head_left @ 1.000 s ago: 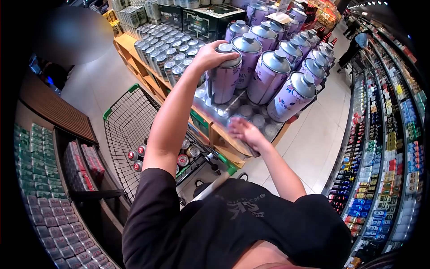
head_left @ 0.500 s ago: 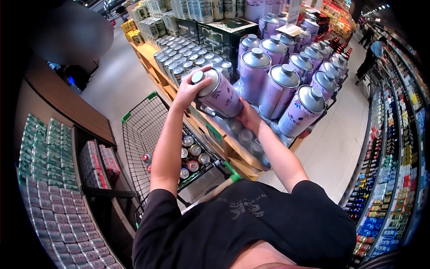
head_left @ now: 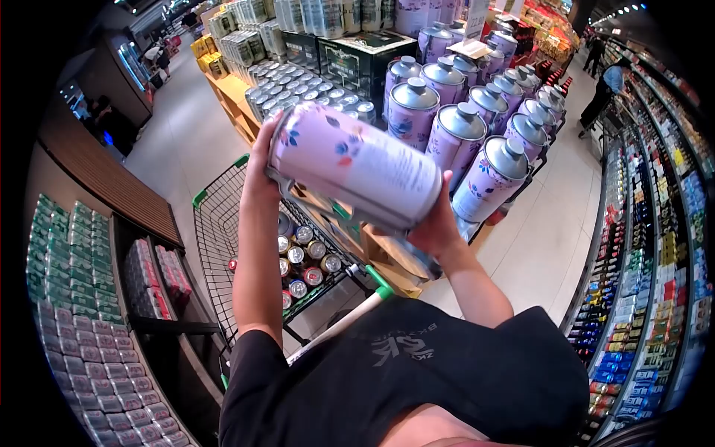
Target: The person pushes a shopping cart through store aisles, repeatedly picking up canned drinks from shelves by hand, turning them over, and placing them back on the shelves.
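A big lilac drink canister [head_left: 357,164] with a floral print and a side handle is held up in front of me, lying tilted almost sideways. My left hand [head_left: 262,167] is wrapped round its left end. At the right end, my right hand [head_left: 438,229] grips the other end from below. Parts of the fingers of both hands are hidden behind the canister. Just beyond stand several matching canisters [head_left: 458,138] with silver lids. Below and left is a shopping cart [head_left: 216,223] with several drink cans [head_left: 296,255] inside.
Rows of cans [head_left: 305,89] and dark boxes [head_left: 361,59] stand on the wooden display. Stacked can packs [head_left: 97,343] are on my left. Bottle shelves [head_left: 633,283] line the right aisle, where a person [head_left: 607,93] stands. The cart's handle [head_left: 357,316] is close to my body.
Both hands have lifted the canister away from the display toward me and tipped it from leaning to nearly horizontal. Its printed side now faces me.
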{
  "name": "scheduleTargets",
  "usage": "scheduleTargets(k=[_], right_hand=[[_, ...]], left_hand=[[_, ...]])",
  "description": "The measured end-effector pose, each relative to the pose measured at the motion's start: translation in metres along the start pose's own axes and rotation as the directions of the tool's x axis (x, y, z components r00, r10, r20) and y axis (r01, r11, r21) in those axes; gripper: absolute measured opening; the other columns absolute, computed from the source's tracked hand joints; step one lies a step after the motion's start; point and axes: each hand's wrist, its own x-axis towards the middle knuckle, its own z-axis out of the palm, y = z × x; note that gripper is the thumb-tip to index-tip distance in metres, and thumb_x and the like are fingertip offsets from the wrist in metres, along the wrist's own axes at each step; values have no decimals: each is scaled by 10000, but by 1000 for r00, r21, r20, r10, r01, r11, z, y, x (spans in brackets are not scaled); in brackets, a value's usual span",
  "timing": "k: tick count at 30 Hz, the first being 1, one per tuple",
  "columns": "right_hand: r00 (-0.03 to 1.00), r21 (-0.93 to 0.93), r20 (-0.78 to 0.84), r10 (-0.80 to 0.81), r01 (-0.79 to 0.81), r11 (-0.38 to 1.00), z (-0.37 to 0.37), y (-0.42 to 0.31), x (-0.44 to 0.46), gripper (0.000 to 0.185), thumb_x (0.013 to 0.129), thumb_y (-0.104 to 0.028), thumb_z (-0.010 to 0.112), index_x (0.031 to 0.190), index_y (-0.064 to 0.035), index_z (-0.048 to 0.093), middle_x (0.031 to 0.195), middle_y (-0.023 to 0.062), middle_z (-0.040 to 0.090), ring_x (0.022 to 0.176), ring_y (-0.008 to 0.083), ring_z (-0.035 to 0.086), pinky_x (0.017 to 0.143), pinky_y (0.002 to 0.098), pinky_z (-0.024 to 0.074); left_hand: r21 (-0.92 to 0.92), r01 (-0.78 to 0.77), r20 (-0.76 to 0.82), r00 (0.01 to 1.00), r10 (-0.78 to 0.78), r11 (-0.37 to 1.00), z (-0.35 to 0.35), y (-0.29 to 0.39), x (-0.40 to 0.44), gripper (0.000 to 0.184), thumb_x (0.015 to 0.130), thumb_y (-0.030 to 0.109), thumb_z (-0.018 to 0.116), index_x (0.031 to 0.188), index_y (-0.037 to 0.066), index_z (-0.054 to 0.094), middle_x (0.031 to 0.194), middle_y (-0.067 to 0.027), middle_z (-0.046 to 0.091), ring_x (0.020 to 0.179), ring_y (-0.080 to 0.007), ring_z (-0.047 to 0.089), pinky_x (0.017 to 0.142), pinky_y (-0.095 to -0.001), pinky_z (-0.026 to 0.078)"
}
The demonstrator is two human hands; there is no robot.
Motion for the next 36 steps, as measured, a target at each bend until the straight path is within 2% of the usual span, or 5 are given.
scheduleTargets(k=[13,19,27,32,36], right_hand=[[970,245,96,-223,194,950,22,15,-27,954,779,-713,544,1501,-151,274,1521,153,303,1340,417,374,1020,655,353],[754,-191,212,-622,656,730,42,9,7,1087,737,-478,775,1510,-77,124,1489,152,319,1363,292,369,1106,476,344],[317,-593,754,-575,705,-388,41,14,17,1161,549,-607,853,1377,-145,183,1430,233,203,1334,385,279,1086,498,336],[919,-204,-112,-378,351,914,52,48,-37,973,844,-768,425,1551,-210,58,1549,146,224,1400,396,281,1088,594,314],[986,208,156,62,-94,974,80,33,-45,944,832,-780,414,1537,-198,180,1538,164,258,1379,421,314,1020,681,346]], left_hand=[[-156,122,644,765,7,980,75,59,-46,751,954,475,524,1480,13,253,1244,-226,540,1104,-340,606,832,-417,580],[89,-477,208,867,453,874,98,-28,-119,1289,624,659,800,1513,49,92,1424,-178,377,1309,-313,410,1092,-463,333],[-168,-332,202,910,363,928,57,-43,-102,781,906,665,470,1347,21,455,1261,-127,584,1089,-246,578,932,-395,496],[-598,-55,308,906,292,800,23,-57,-82,867,851,758,444,1342,44,477,1269,-117,572,1114,-254,565,947,-409,477],[-662,43,380,880,285,749,3,-83,-77,926,822,807,415,1362,56,462,1305,-112,550,1142,-256,548,962,-415,464]])
